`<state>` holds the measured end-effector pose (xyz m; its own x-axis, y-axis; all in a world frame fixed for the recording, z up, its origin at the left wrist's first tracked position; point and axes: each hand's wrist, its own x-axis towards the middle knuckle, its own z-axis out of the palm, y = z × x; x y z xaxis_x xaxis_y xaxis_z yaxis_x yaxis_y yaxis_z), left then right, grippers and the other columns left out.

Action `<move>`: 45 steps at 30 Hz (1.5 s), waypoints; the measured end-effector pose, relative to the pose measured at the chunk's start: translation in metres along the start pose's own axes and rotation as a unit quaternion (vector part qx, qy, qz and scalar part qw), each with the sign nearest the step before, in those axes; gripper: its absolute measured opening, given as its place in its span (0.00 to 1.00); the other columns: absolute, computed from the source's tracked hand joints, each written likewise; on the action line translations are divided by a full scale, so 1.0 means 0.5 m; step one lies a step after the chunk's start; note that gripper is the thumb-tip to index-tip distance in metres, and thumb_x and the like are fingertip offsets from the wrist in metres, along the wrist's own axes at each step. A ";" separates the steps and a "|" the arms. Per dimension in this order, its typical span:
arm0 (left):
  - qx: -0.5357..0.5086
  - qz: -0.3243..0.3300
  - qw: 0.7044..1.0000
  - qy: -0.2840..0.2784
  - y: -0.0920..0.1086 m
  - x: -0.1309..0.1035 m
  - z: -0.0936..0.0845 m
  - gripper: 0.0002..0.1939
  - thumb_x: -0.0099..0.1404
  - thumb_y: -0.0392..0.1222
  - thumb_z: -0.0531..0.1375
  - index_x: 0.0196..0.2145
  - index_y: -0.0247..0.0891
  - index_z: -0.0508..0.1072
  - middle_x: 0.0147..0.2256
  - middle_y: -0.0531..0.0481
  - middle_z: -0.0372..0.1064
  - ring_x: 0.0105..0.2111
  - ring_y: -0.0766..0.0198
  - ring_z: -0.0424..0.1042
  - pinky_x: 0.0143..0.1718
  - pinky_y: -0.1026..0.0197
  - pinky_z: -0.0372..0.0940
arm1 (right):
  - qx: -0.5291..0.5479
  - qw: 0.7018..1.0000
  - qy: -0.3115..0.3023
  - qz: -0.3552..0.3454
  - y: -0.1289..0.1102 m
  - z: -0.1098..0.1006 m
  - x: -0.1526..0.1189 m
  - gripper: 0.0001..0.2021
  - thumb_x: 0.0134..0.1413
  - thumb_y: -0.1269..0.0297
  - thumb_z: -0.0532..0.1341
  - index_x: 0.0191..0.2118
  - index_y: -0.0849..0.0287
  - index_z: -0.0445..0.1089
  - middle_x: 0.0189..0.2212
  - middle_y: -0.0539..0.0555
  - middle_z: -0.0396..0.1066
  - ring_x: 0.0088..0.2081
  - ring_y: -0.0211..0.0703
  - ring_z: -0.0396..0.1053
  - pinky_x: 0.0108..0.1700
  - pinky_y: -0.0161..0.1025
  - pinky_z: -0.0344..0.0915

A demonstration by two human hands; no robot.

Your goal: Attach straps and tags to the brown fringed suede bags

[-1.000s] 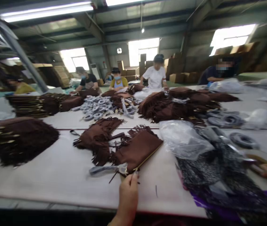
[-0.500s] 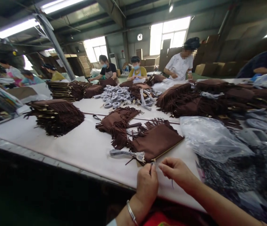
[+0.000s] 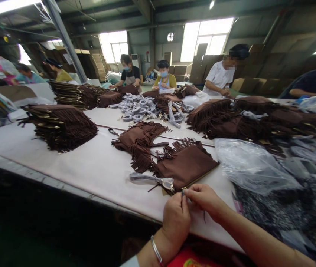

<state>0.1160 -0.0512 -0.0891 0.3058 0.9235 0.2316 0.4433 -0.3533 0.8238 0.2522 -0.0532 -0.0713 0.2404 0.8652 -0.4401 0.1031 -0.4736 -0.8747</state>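
A brown fringed bag (image 3: 187, 167) lies on the table, its zipped edge toward me and its gold zipper end beside my fingertips. My left hand (image 3: 176, 215) is closed, thumb and forefinger pinching a small dark piece at that corner. Touching those fingertips, my right hand (image 3: 204, 198) is closed in a pinch as well. A thin dark strip (image 3: 204, 216) hangs below it; the fingers cover the rest. Left of the zipper end rests a plastic-wrapped strap (image 3: 149, 178) with a metal clasp. Behind it is another brown fringed bag (image 3: 135, 139).
A stack of fringed bags (image 3: 60, 126) stands at left. Wrapped straps (image 3: 138, 107) are heaped mid-table, and more brown bags (image 3: 238, 118) lie at back right. Clear plastic (image 3: 252, 163) and a dark speckled pile (image 3: 274, 207) flank my right arm. Several people work across the table.
My right hand has moved left, bringing its fingertips against my left hand's at the zipper corner; a gap was between them before. The view has shifted slightly.
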 end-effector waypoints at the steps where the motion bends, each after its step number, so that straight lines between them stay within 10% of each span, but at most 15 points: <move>1: -0.008 0.010 1.000 0.009 0.000 0.001 0.000 0.15 0.70 0.42 0.48 0.31 0.39 0.71 0.27 0.45 0.71 0.27 0.60 0.69 0.29 0.60 0.59 | 0.006 1.000 -0.006 0.025 -0.006 0.001 -0.001 0.16 0.44 0.56 0.64 0.18 0.57 0.58 0.11 0.42 0.55 0.14 0.29 0.49 0.17 0.30 0.43; 12: -0.063 0.024 0.998 0.003 0.011 -0.002 0.000 0.11 0.67 0.45 0.52 0.32 0.41 0.71 0.27 0.45 0.71 0.29 0.58 0.70 0.31 0.60 0.61 | 0.081 0.959 -0.137 0.233 -0.019 -0.014 0.002 0.12 0.46 0.67 0.54 0.16 0.57 0.54 0.10 0.42 0.48 0.10 0.29 0.47 0.12 0.28 0.41; 24: 0.015 -0.005 0.999 -0.049 -0.011 -0.005 0.000 0.13 0.69 0.39 0.50 0.27 0.40 0.67 0.27 0.46 0.68 0.27 0.61 0.64 0.31 0.58 0.51 | 0.128 0.982 -0.105 0.092 0.016 -0.037 -0.036 0.13 0.40 0.58 0.66 0.24 0.60 0.64 0.13 0.43 0.60 0.15 0.28 0.54 0.17 0.27 0.47; 29: -0.096 -0.125 0.985 -0.064 0.002 0.008 -0.006 0.15 0.65 0.44 0.55 0.22 0.38 0.67 0.22 0.51 0.63 0.24 0.65 0.60 0.28 0.61 0.51 | 0.109 0.991 -0.059 0.048 0.025 -0.010 -0.038 0.12 0.40 0.57 0.64 0.23 0.59 0.64 0.11 0.43 0.59 0.13 0.29 0.52 0.15 0.29 0.44; 31: -0.219 -0.233 0.943 -0.088 0.006 0.009 -0.007 0.15 0.63 0.48 0.58 0.23 0.37 0.66 0.19 0.55 0.58 0.20 0.69 0.54 0.23 0.64 0.49 | 0.121 0.990 -0.061 0.043 0.025 -0.003 -0.040 0.13 0.40 0.55 0.64 0.24 0.59 0.66 0.11 0.42 0.59 0.12 0.29 0.51 0.15 0.29 0.43; 36: -0.521 -0.454 0.705 -0.158 0.017 0.012 -0.019 0.12 0.63 0.48 0.57 0.28 0.38 0.62 0.16 0.65 0.42 0.14 0.77 0.34 0.15 0.71 0.35 | 0.174 0.981 -0.089 0.016 0.018 -0.002 -0.043 0.16 0.38 0.54 0.68 0.25 0.63 0.70 0.14 0.44 0.62 0.15 0.27 0.52 0.17 0.30 0.44; 45: -0.727 -0.492 0.434 -0.202 0.036 0.012 -0.039 0.19 0.73 0.46 0.44 0.29 0.34 0.62 0.15 0.66 0.35 0.10 0.79 0.41 0.12 0.77 0.35 | 0.202 0.964 -0.139 -0.101 0.032 -0.014 -0.021 0.16 0.43 0.52 0.69 0.24 0.63 0.74 0.22 0.50 0.72 0.25 0.35 0.64 0.29 0.32 0.58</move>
<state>0.1094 -0.0490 -0.0627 0.8242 0.3160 -0.4700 -0.3843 0.9216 -0.0544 0.2579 -0.0708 -0.0793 -0.0195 0.9704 -0.2407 -0.2767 -0.2366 -0.9314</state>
